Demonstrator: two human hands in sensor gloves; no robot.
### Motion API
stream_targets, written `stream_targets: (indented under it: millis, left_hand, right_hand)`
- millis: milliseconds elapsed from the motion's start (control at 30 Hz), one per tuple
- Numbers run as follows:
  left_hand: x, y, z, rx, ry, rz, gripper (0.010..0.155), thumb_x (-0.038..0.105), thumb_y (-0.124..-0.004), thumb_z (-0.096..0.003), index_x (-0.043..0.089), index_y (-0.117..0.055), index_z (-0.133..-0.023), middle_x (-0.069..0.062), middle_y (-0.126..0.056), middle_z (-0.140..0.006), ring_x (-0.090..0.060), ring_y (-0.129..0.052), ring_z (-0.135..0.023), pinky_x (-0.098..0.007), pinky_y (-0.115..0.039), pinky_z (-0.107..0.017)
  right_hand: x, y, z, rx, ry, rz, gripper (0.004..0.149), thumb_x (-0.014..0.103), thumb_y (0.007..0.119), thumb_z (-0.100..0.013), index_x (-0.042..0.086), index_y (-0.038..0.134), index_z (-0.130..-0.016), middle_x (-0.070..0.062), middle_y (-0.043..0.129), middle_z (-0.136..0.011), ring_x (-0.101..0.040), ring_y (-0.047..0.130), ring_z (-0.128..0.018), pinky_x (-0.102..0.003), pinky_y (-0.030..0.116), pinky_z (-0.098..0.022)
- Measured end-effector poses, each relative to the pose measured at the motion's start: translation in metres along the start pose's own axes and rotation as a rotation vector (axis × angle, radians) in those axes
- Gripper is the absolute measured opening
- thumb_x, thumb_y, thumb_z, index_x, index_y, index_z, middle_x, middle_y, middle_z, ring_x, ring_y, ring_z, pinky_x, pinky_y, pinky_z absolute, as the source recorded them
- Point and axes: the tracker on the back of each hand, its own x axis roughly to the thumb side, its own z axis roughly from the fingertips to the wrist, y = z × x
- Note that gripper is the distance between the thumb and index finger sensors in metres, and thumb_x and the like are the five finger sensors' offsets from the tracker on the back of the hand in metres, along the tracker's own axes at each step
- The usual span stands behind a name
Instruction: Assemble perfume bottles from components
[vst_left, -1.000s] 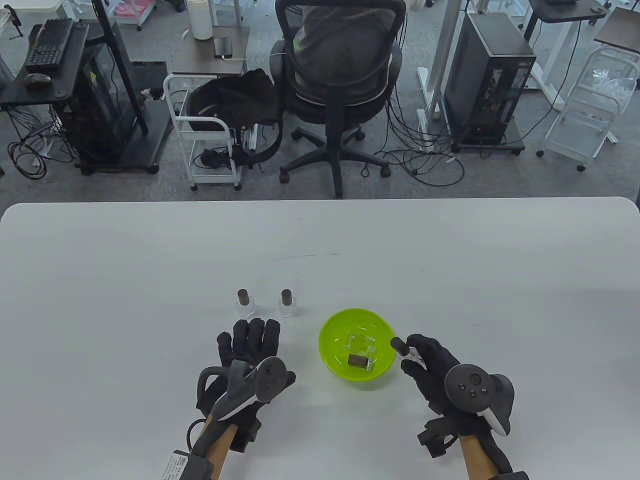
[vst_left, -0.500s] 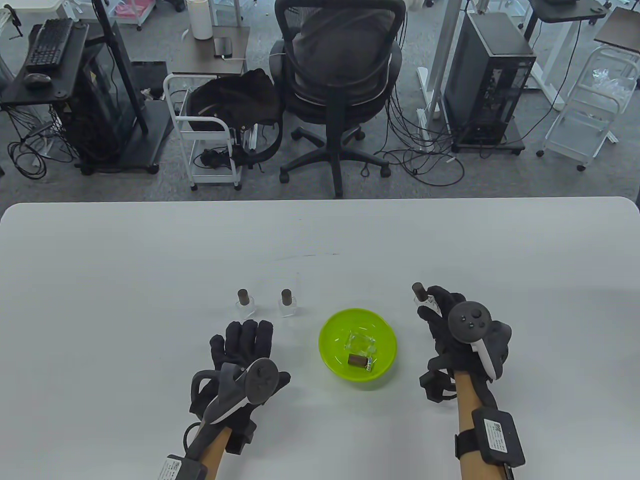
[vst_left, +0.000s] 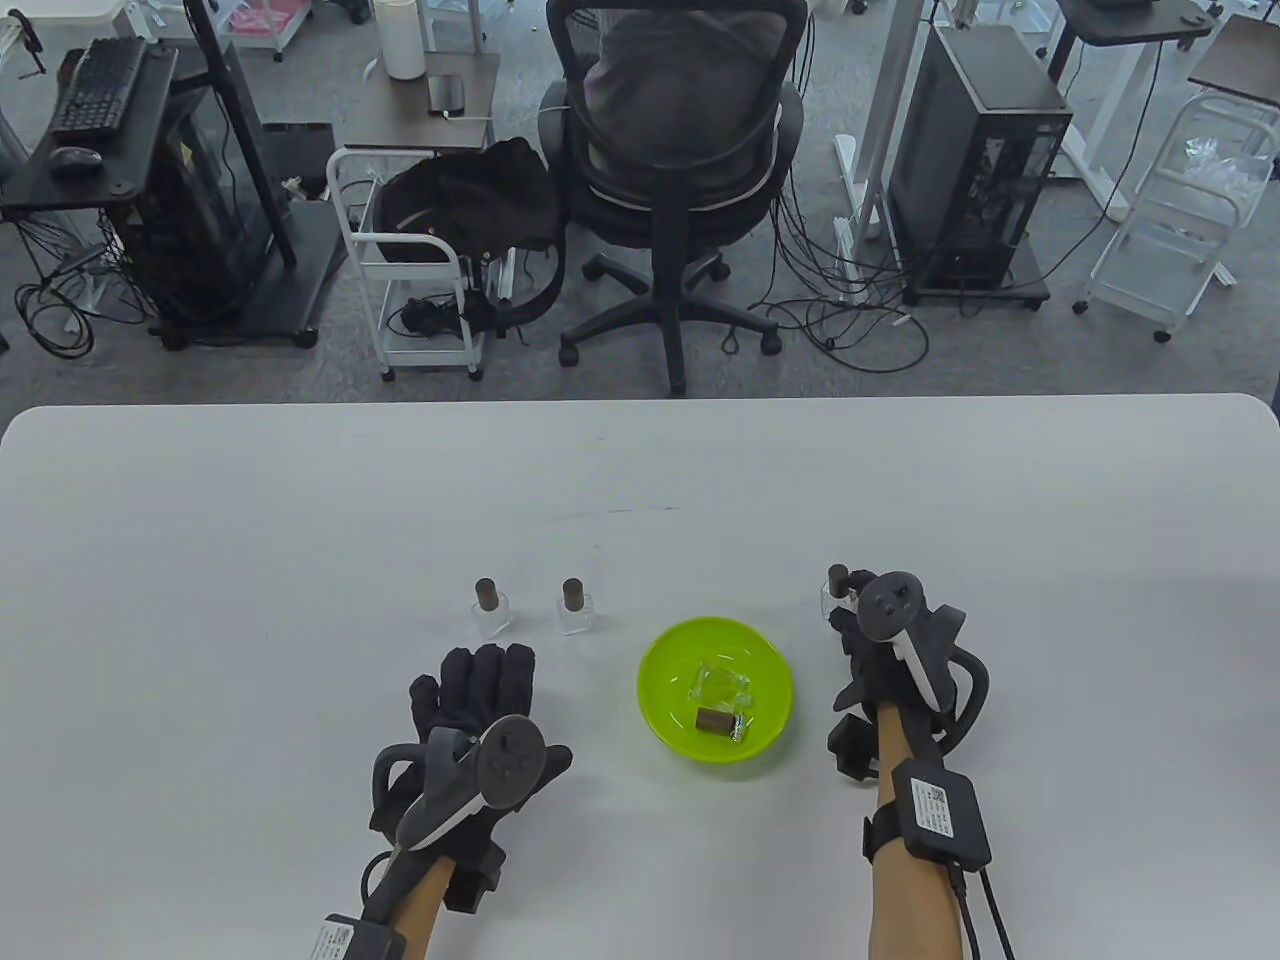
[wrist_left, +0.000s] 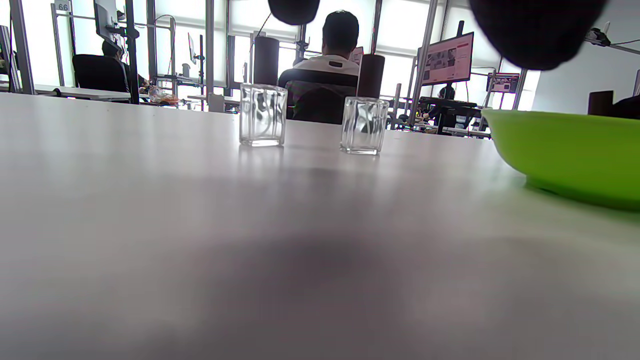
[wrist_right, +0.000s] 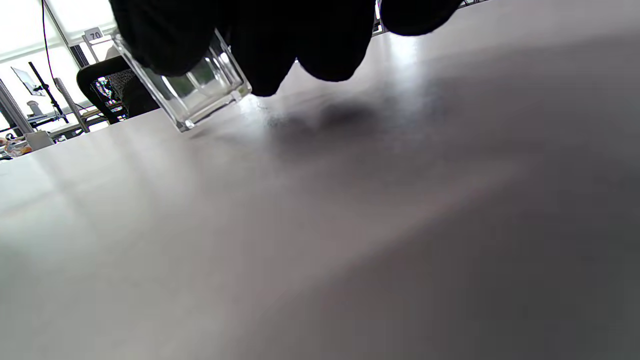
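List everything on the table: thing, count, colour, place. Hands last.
Assembled perfume bottles: two, clear glass with dark brown caps, standing side by side ahead of the left hand.
Third capped bottle: one, clear with dark cap, right of the bowl, in the right hand.
Bowl: one, lime green, between the hands.
Uncapped glass bottle: one, clear, in the bowl.
Loose cap: one, dark brown, in the bowl.
Table: one, white.
Left hand: black glove, flat on the table.
Right hand: black glove, holds the third bottle.

Green bowl (vst_left: 715, 640) between both hands
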Motion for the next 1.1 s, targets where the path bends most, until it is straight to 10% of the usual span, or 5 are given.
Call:
stream_targets:
  millis: [400, 767, 1100]
  left_hand:
    - [-0.001, 0.0, 0.0, -0.007, 0.005, -0.001, 0.103, 0.07, -0.067, -0.043, 0.018, -0.019, -0.118, -0.02, -0.035, -0.125, -0.054, -0.035, -0.114, -0.073, -0.03, -0.081]
    - [0.001, 0.001, -0.002, -0.005, 0.005, -0.021, 0.103, 0.07, -0.067, -0.043, 0.018, -0.019, -0.118, -0.02, -0.035, -0.125, -0.053, -0.035, -0.114, -0.072, -0.031, -0.081]
    - [0.001, 0.001, -0.001, -0.001, 0.003, -0.017, 0.103, 0.07, -0.067, -0.043, 0.018, -0.019, -0.118, -0.02, -0.035, -0.125, -0.053, -0.035, -0.114, -0.072, -0.031, -0.081]
  right_hand:
    - [-0.007, -0.012, 0.009, -0.027, -0.03, 0.023, 0.064, 0.046, 0.073, -0.057, 0.026, 0.049, -0.113, -0.008, 0.07, -0.112, -0.036, 0.074, -0.096, -0.069, 0.055, -0.073]
    - [0.015, -0.083, 0.079, -0.347, -0.266, 0.223, 0.062, 0.042, 0.07, -0.06, 0.016, 0.052, -0.113, -0.019, 0.068, -0.11, -0.036, 0.082, -0.087, -0.06, 0.066, -0.069]
    - [0.112, -0.02, 0.137, -0.028, -0.5, 0.441, 0.064, 0.055, 0.069, -0.056, 0.024, 0.059, -0.111, -0.013, 0.076, -0.107, -0.031, 0.087, -0.083, -0.055, 0.07, -0.069]
